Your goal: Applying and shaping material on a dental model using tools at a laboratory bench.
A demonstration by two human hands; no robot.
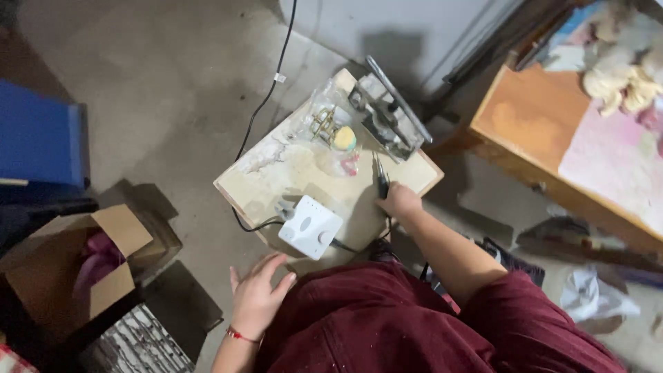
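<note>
Five left fingers (266,273) spread, empty; right hand (399,202) grips tool (381,181).

A white control box (310,226) sits on the pale beige board (276,169), by maroon clothing (387,318) and a blue box (41,138).

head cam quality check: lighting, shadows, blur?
Head view: dim and grainy, lit from the near side; the metal fixture throws a hard shadow on the wall; the left hand looks slightly smeared; the right hand on the dark tool reads soft; edges bow slightly.

Home workshop corner, concrete floor (173,90), cluttered work board (290,173), cardboard box (83,255)
</note>
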